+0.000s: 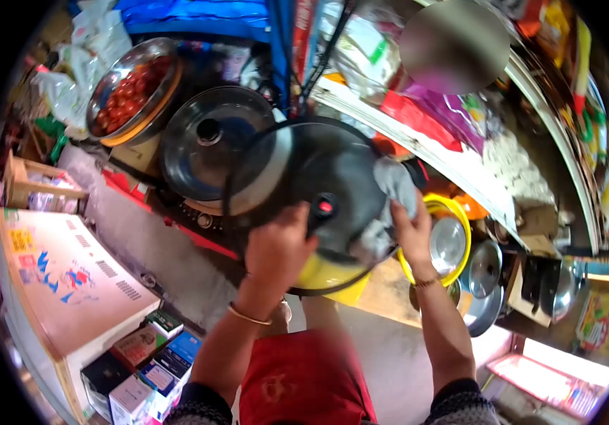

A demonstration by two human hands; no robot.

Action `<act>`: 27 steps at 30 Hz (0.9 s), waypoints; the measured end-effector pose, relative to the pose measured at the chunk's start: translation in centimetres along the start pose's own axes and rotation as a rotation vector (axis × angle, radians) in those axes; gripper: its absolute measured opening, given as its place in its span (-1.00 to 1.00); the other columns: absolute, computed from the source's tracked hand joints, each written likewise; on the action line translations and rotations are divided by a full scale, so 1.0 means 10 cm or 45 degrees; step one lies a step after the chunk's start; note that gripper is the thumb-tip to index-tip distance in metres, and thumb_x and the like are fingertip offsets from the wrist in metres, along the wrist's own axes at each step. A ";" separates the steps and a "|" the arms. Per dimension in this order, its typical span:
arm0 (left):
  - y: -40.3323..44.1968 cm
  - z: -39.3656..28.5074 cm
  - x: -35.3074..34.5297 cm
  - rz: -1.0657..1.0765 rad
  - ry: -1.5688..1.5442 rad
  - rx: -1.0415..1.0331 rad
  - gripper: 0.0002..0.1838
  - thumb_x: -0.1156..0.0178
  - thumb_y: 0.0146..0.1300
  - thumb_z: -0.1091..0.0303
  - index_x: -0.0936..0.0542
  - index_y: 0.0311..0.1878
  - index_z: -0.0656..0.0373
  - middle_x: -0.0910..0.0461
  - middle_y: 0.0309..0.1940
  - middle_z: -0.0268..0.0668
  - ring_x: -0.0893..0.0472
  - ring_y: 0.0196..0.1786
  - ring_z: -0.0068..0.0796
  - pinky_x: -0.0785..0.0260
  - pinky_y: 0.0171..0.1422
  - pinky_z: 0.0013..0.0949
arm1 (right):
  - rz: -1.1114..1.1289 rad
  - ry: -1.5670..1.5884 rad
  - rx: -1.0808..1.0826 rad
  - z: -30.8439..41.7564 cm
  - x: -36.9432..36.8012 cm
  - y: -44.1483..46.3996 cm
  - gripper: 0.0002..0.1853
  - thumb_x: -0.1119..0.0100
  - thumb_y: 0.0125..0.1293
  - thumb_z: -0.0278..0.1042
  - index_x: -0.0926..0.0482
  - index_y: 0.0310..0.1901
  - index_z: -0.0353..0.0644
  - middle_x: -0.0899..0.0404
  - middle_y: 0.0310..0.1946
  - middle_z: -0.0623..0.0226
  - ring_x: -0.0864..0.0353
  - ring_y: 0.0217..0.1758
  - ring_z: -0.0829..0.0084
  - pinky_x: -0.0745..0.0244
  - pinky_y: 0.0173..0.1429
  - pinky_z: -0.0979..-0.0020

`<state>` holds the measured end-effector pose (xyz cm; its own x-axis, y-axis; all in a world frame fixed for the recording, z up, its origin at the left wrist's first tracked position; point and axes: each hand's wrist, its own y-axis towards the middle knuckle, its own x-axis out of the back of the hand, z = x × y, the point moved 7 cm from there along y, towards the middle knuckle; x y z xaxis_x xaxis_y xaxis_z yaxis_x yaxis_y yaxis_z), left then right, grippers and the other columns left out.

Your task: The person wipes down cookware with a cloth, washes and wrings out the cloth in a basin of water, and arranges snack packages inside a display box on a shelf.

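A large round glass lid with a dark rim is held up in front of me. My left hand is closed on its black knob, which has a red centre. A grey cloth lies against the lid's right side, with my right hand closed round it. Behind the lid on the left, a covered pan with a black knob sits on the stove. Something yellow shows through the lid's lower part.
A bowl of red fruit or tomatoes stands at the back left. To the right are a yellow-rimmed basin and another lidded pan. Boxes sit at the lower left beside a white cabinet. Bags line the back right.
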<state>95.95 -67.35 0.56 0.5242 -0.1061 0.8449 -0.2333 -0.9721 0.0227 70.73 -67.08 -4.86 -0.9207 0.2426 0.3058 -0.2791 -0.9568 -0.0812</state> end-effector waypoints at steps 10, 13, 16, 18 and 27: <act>0.57 0.64 0.16 -0.155 0.245 0.009 -0.52 -0.29 -0.01 0.30 -0.54 0.06 0.09 -0.63 -0.24 -0.07 -0.61 -0.21 -0.01 -0.46 -0.12 -0.09 | -0.277 -1.115 0.218 -1.47 -0.56 0.73 -0.40 -0.22 0.16 -0.20 -0.35 0.24 -0.20 -0.54 0.02 0.07 -0.50 0.09 0.06 -0.37 0.19 0.23; 0.67 0.70 0.20 -0.148 0.344 -0.040 -0.49 -0.29 -0.02 0.33 -0.53 0.10 0.09 -0.62 -0.28 0.01 -0.60 -0.22 0.07 -0.44 -0.12 -0.06 | -0.275 -1.336 0.174 -2.04 -0.85 0.84 -0.42 -0.25 0.08 -0.16 -0.42 0.18 -0.08 -0.49 0.09 0.13 -0.43 0.18 0.06 -0.27 0.26 0.13; 0.75 0.81 0.23 -0.058 0.403 0.067 -0.48 -0.30 0.00 0.35 -0.52 0.12 0.01 -0.62 -0.16 -0.11 -0.62 -0.22 -0.04 -0.48 -0.12 -0.10 | -0.022 -1.367 0.376 -2.37 -1.43 0.73 -0.61 -0.13 0.19 -0.31 -0.48 0.08 -0.06 -0.48 0.05 0.21 -0.45 0.13 0.17 -0.31 0.23 0.16; 0.78 0.83 0.18 -0.126 0.415 -0.066 -0.45 -0.31 0.01 0.34 -0.50 0.15 -0.02 -0.61 -0.18 -0.12 -0.62 -0.24 -0.06 -0.49 -0.16 -0.11 | 0.168 -1.363 0.223 -1.89 -1.41 0.47 -0.65 -0.06 0.26 -0.36 -0.48 0.10 -0.08 -0.48 0.04 0.23 -0.47 0.11 0.24 -0.36 0.21 0.22; 0.75 0.72 0.07 0.085 0.773 -0.179 -0.34 -0.32 0.10 0.22 -0.35 0.31 -0.17 -0.49 -0.35 -0.22 -0.62 -0.37 -0.18 -0.50 -0.34 -0.20 | -0.402 -1.340 0.788 -1.89 -1.16 0.60 -0.71 0.05 0.32 -0.45 -0.48 0.06 -0.16 -0.51 -0.09 0.20 -0.49 0.02 0.27 -0.36 0.19 0.28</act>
<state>100.44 -76.20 -2.56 -0.0441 0.0123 0.9989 -0.3763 -0.9265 -0.0052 74.58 -72.63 -26.84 -0.0948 0.5015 0.8599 -0.0106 -0.8643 0.5029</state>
